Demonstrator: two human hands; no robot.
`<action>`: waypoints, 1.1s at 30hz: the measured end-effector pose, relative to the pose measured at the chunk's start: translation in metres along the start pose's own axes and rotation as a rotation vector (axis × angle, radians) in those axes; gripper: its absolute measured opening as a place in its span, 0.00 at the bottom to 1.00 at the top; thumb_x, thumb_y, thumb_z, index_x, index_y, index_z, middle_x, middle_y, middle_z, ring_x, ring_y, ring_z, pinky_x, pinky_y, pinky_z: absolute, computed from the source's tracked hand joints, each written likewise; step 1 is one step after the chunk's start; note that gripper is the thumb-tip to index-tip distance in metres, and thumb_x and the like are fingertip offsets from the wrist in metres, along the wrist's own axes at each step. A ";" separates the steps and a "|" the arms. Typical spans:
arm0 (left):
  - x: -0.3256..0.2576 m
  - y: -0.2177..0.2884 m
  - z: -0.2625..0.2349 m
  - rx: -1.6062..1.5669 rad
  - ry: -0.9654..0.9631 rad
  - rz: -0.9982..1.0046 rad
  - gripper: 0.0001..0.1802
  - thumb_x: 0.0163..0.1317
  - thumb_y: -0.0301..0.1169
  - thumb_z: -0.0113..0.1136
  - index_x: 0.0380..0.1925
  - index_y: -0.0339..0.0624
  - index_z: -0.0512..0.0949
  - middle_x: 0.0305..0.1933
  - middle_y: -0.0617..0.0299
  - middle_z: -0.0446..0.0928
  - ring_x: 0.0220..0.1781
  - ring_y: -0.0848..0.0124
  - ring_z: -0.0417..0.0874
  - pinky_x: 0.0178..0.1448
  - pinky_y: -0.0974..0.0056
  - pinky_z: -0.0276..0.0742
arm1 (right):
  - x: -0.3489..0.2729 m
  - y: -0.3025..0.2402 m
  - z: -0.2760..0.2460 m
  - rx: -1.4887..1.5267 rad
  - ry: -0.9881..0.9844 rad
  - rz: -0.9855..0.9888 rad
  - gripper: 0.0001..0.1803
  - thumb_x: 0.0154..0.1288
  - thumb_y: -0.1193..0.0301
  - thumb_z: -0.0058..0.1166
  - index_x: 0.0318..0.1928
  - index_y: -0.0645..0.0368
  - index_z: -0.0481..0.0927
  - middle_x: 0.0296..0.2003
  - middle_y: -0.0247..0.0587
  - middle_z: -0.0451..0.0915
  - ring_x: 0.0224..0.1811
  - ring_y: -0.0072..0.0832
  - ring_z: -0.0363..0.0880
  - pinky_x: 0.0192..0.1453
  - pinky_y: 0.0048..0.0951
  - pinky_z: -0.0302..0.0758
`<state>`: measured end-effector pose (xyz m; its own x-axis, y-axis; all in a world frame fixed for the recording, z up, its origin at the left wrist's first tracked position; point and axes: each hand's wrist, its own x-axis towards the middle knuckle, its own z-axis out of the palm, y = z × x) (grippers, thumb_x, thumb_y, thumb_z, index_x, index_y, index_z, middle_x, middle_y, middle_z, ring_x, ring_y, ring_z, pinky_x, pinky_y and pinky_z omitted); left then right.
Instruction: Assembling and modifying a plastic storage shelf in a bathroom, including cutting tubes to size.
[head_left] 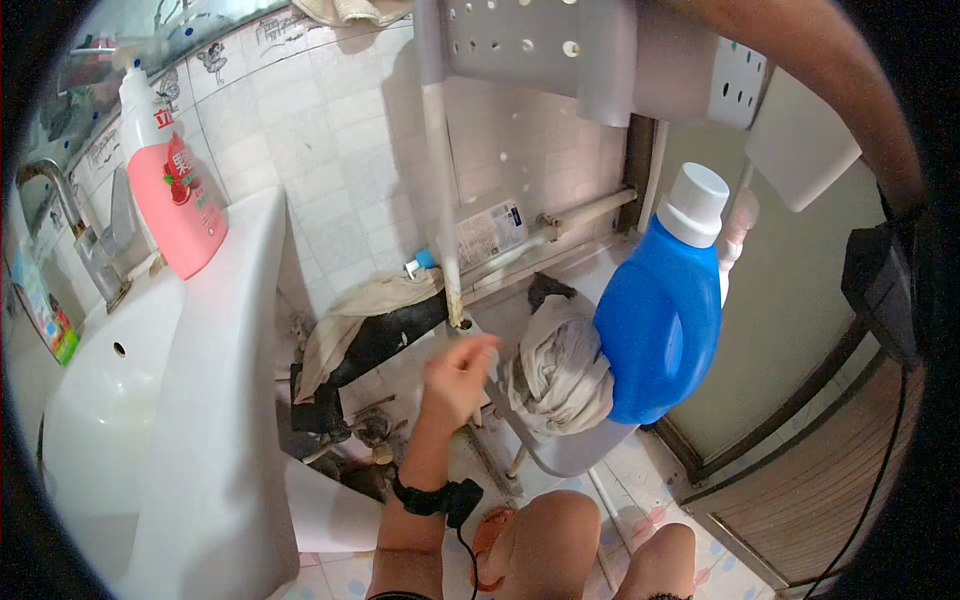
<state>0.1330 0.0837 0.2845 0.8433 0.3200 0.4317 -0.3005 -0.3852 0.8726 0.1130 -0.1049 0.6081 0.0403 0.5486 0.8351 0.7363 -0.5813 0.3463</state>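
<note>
My left hand [460, 378] is raised beside the near left corner of a grey plastic shelf [580, 455], next to a crumpled grey-white cloth [562, 372]. Its fingers are curled together and slightly blurred; whatever they hold, if anything, is hidden. A black band with a small box [445, 497] wraps that wrist, and a cable hangs from it. Behind the cloth a blue jug with a white cap [650, 320] stands on the shelf. My right forearm [825, 50] reaches up across the top right corner, its hand outside the picture.
A white washbasin [225, 400] fills the left side, with a metal faucet [95, 255] and a pink pump bottle [178, 190]. A white pole [440, 190] rises to a perforated grey rack [520, 50] overhead. Pipes and a draped pale cloth [345, 315] lie low along the tiled wall.
</note>
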 end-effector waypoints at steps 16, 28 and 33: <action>0.033 -0.012 -0.011 1.284 -0.043 0.337 0.07 0.51 0.28 0.52 0.31 0.44 0.73 0.29 0.57 0.72 0.28 0.56 0.77 0.31 0.55 0.74 | 0.009 -0.002 -0.004 -0.103 -0.094 0.116 0.15 0.54 0.70 0.42 0.35 0.68 0.77 0.33 0.56 0.78 0.38 0.46 0.77 0.45 0.39 0.73; 0.044 -0.026 -0.026 0.541 0.125 0.122 0.11 0.57 0.30 0.57 0.39 0.37 0.74 0.25 0.56 0.75 0.25 0.67 0.76 0.31 0.64 0.72 | -0.011 0.004 0.012 -0.182 0.032 0.166 0.15 0.55 0.69 0.44 0.37 0.67 0.78 0.36 0.56 0.78 0.40 0.47 0.77 0.48 0.39 0.73; 0.049 -0.025 -0.030 0.692 0.085 0.253 0.10 0.56 0.30 0.58 0.35 0.35 0.77 0.24 0.54 0.76 0.25 0.67 0.77 0.32 0.64 0.72 | -0.011 0.002 0.013 -0.215 -0.024 0.131 0.15 0.55 0.69 0.44 0.37 0.66 0.78 0.37 0.55 0.78 0.40 0.46 0.77 0.48 0.39 0.73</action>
<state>0.1684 0.1347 0.2903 0.7394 0.2043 0.6415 -0.1076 -0.9047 0.4122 0.1229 -0.1043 0.5942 0.1440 0.4723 0.8696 0.5630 -0.7617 0.3205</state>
